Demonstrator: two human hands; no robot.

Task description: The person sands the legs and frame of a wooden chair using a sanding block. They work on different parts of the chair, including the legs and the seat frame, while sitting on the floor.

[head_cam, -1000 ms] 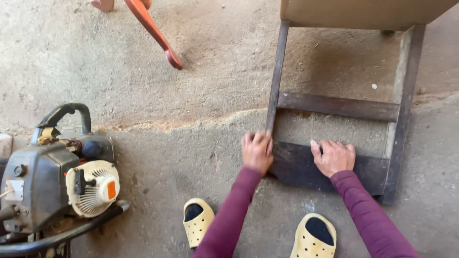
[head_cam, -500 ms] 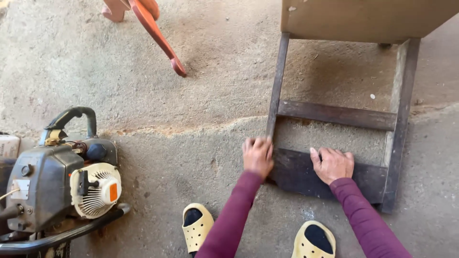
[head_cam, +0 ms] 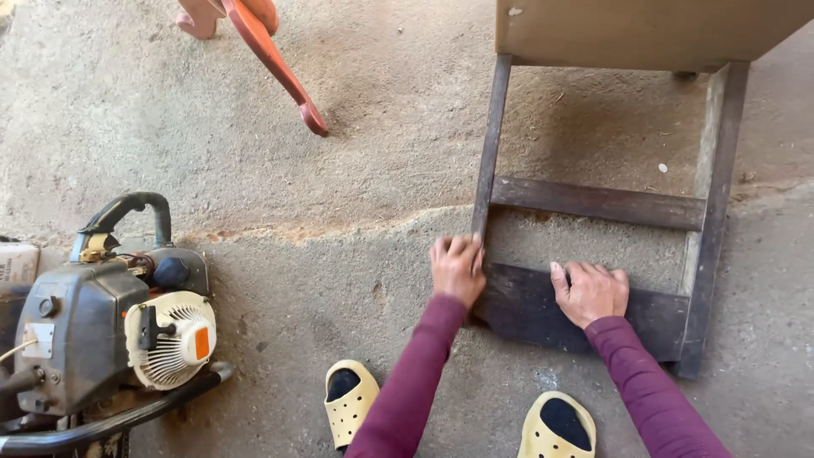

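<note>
A dark wooden frame (head_cam: 599, 203) with two uprights and two crossbars lies on the concrete floor, joined at its far end to a tan board (head_cam: 644, 30). My left hand (head_cam: 456, 268) grips the left upright where it meets the near crossbar. My right hand (head_cam: 592, 293) rests palm down on the near crossbar (head_cam: 653, 314), fingers spread. Both arms wear maroon sleeves. My feet in yellow clogs (head_cam: 348, 403) stand just behind the frame.
A grey and cream small engine machine (head_cam: 110, 326) with a black handle and an orange tag sits at the left. A red-orange chair leg (head_cam: 275, 64) reaches down from the top. Sawdust lies along a seam in the concrete floor (head_cam: 280, 231).
The view has shifted slightly, so the frame and hands sit a little lower. My hands stay on the frame in the same places.
</note>
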